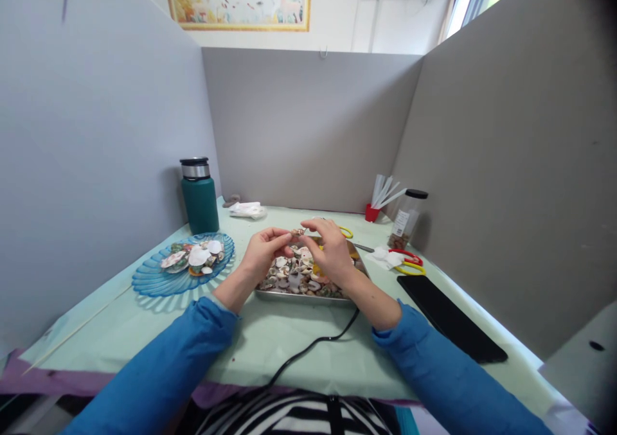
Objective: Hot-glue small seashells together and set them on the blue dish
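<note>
My left hand (pixel 266 250) pinches a small brownish shell (pixel 298 232) between thumb and fingertips. My right hand (pixel 329 250) meets it from the other side, thumb and index finger closed around the shell's right end. Both hands are above a shallow metal tray (pixel 303 299) full of mixed small seashells (pixel 294 274). Part of the tray's right side is hidden behind my right hand. To the left of my left hand, a blue scalloped plate (pixel 149 282) bears a cluster of white and coloured shells (pixel 198 255).
A green bottle (pixel 200 204) stands behind the plate. On the right are a red cup (pixel 371 213) of translucent sticks, a black-lidded jar (pixel 406 220), red and yellow scissors (pixel 409 269), crumpled tissue (pixel 385 257) and a black slab (pixel 450 319). A black cable (pixel 313 344) crosses the front edge. Grey partitions (pixel 313 126) enclose the table.
</note>
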Demonstrator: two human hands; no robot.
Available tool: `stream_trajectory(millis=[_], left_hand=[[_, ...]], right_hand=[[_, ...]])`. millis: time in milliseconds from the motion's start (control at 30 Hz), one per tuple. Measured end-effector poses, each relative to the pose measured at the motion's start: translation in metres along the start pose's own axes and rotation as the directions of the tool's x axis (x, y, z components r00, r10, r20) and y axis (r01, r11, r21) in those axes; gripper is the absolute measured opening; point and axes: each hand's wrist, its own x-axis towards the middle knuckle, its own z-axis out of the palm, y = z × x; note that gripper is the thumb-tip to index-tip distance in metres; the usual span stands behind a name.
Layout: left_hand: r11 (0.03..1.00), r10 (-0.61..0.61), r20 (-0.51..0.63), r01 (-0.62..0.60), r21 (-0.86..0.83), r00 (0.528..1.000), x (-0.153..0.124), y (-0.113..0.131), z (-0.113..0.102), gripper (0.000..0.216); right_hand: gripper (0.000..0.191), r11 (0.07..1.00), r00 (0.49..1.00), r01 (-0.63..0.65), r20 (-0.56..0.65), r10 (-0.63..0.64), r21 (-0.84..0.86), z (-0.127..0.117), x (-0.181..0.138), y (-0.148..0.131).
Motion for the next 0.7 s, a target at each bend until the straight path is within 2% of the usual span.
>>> stream_trajectory(millis=[300, 600, 700], left_hand=[[1.000, 0.000, 0.017, 0.000, -0.007, 1.000, 0.0001, -0.0006, -0.0008, 0.029], [1.000, 0.004, 0.017, -0.004, -0.020, 1.000, -0.0005, -0.0003, -0.0002, 0.027], [0.999, 0.001, 0.016, -0.001, -0.033, 1.000, -0.0015, 0.0011, 0.0005, 0.026]], right_hand=[[0.011, 0.997, 0.999, -0.035, 0.032, 0.033, 0.067, -0.0011, 0.0023, 0.0014], [0.013, 0.994, 0.992, 0.084, 0.104, -0.076, -0.075, -0.0057, 0.0030, 0.0038], [0.012, 0.991, 0.992, 0.098, 0.091, -0.089, -0.095, -0.0049, 0.0022, 0.0046]])
